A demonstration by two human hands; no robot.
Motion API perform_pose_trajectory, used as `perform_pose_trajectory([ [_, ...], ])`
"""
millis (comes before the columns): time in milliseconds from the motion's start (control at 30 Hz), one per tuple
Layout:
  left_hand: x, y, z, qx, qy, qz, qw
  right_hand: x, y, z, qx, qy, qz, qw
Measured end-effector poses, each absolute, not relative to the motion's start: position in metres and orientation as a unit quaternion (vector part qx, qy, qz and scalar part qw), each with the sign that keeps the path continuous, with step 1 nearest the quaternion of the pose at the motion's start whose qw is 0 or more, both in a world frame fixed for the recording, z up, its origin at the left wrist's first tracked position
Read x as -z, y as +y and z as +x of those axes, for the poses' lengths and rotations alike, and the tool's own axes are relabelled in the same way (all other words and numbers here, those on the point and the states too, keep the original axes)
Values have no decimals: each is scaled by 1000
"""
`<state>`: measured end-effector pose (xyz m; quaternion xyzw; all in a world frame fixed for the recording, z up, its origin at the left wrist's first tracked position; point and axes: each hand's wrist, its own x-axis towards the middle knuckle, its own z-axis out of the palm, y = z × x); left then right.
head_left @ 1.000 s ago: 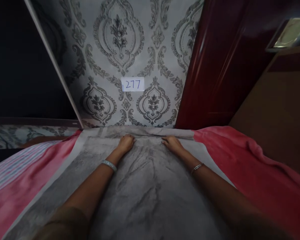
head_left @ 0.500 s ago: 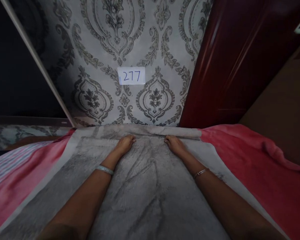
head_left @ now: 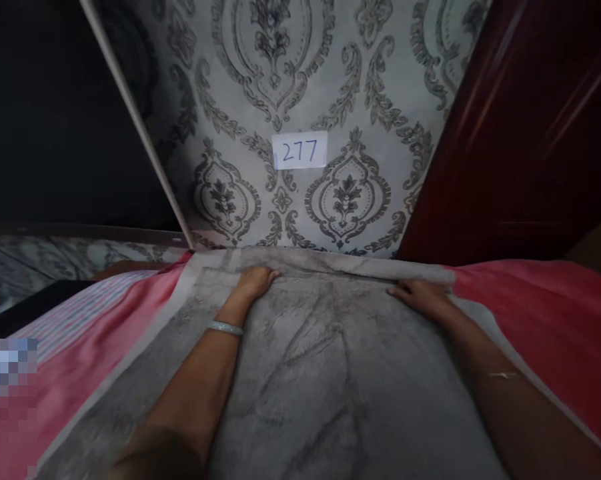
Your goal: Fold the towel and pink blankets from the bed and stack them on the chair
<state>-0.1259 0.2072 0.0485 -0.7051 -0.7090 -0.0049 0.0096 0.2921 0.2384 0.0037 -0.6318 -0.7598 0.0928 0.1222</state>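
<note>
A grey plush blanket (head_left: 300, 373) lies spread in front of me, creased down its middle. Its far edge is turned over into a narrow fold (head_left: 325, 261) beside the wall. My left hand (head_left: 256, 281) is closed on the blanket at the left part of this fold, with a pale bracelet on the wrist. Farther right, near the fold's right end, my right hand (head_left: 421, 297) has its fingers curled on the fold and its thumb toward the middle. A thin bangle circles that wrist. The fingertips of both hands are partly hidden.
Pink-red cloth (head_left: 545, 327) lies under the blanket, showing on both sides. Striped fabric (head_left: 87, 303) shows at the left. Patterned wallpaper (head_left: 275, 87) bears a paper (head_left: 300, 151) marked 277. A dark screen (head_left: 65, 127) stands left; a glossy dark-red panel (head_left: 520, 147) stands right.
My right hand has moved right along the folded edge, away from the left hand. The left hand stays near the same part of the fold. The view has turned slightly left.
</note>
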Motion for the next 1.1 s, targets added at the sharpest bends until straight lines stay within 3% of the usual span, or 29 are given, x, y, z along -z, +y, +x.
perform_pose_trajectory([
  [167,-56,204,-160,12,-745,-666,32,13,256,348,-178,-749,-609,190],
  [300,-51,201,-160,34,-777,-624,75,20,256,360,-176,-718,-630,238],
  [633,-45,207,-164,37,-792,-597,122,0,245,387,-195,-691,-674,174],
  [1100,-41,202,-157,35,-804,-577,136,9,232,375,-237,-631,-681,286],
])
